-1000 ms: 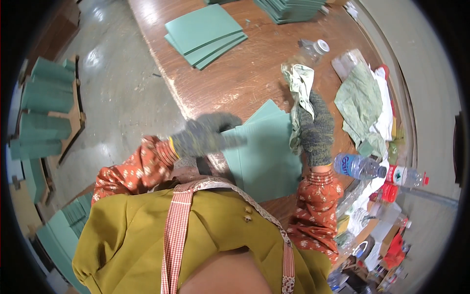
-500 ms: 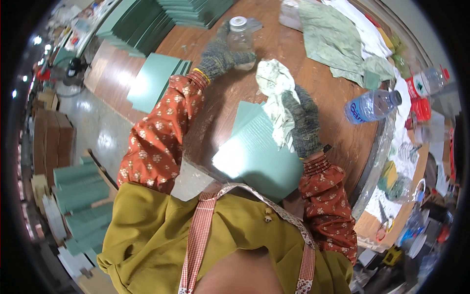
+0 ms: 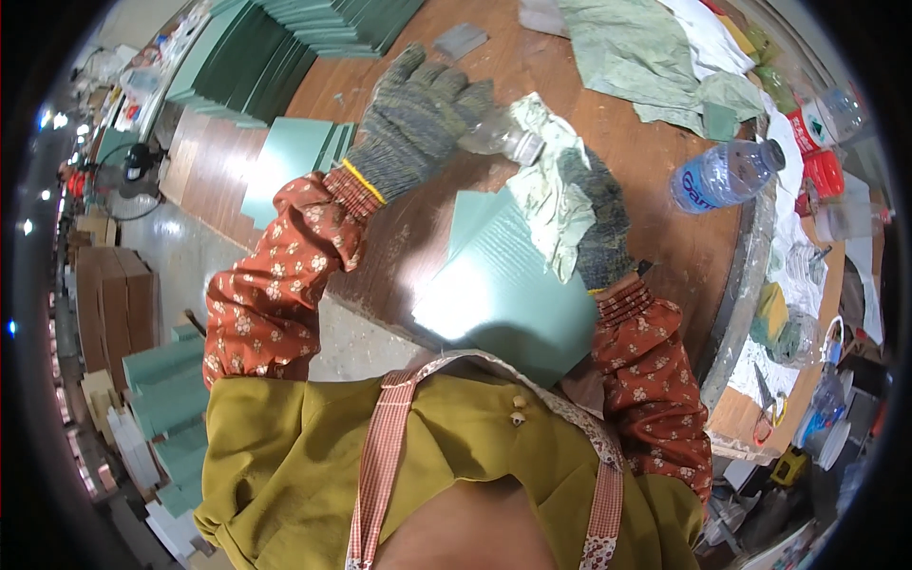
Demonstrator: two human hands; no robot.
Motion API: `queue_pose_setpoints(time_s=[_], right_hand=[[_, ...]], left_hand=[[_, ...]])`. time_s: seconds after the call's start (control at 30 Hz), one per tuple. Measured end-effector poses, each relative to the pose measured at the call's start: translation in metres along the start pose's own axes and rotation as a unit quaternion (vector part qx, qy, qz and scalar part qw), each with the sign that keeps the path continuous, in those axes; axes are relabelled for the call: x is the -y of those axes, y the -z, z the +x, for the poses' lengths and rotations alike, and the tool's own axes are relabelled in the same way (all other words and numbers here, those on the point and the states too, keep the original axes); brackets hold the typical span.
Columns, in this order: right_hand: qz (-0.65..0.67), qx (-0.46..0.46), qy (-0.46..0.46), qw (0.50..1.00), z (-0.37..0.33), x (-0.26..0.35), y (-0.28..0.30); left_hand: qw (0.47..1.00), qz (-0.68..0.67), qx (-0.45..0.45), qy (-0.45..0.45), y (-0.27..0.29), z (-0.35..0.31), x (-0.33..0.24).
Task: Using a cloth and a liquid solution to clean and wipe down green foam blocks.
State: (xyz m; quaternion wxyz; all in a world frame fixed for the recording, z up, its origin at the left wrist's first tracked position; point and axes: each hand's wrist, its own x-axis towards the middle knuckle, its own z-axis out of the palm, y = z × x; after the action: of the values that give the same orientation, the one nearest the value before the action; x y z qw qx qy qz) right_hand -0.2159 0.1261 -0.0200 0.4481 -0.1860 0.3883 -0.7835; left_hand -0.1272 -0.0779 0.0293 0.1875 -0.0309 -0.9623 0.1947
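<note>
My left hand [image 3: 418, 114], in a grey knitted glove, grips a small clear bottle [image 3: 489, 136] from above, its base hidden under the palm and fingers. The bottle lies tilted on its side, its white cap end against a crumpled pale cloth [image 3: 551, 190]. My right hand [image 3: 598, 214], gloved alike, holds that cloth bunched, its fingers mostly behind the folds. Beneath the cloth lie several overlapping green sheets [image 3: 484, 275], glossy with glare, on the brown wooden table [image 3: 399, 247].
Stacks of green sheets [image 3: 256, 66] stand at the far left, with a few flat ones [image 3: 290, 157] nearer. A larger blue-labelled bottle [image 3: 727, 176] stands at the right, below a spread green cloth [image 3: 636, 57]. Scissors [image 3: 765, 404] lie near the right edge. A grey scrap [image 3: 461, 41] lies far off.
My left hand has tipped the upright bottle over toward the right, so its cap end now meets the cloth. My right hand stays nearly in place with the cloth.
</note>
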Motion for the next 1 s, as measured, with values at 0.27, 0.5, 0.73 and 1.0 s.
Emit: queue_pose_setpoints(time_s=[0.27, 0.5, 0.73, 1.0], right_hand=[[-0.326, -0.100, 0.147, 0.928, -0.023, 0.000, -0.007], [-0.403, -0.048, 0.260, 0.876, -0.023, -0.002, -0.016], [-0.375, -0.037, 0.133, 0.917, -0.032, 0.005, -0.024], [-0.435, 0.094, -0.060, 0.894, -0.035, 0.046, -0.028]], left_hand=[[0.994, 0.077, -0.073, 0.001, 0.009, -0.005, -0.018], [0.786, -0.526, 0.015, 0.325, -0.009, -0.016, -0.019], [0.709, -0.579, -0.037, 0.401, -0.023, -0.049, -0.014], [0.912, -0.355, -0.044, 0.202, 0.052, -0.109, -0.164]])
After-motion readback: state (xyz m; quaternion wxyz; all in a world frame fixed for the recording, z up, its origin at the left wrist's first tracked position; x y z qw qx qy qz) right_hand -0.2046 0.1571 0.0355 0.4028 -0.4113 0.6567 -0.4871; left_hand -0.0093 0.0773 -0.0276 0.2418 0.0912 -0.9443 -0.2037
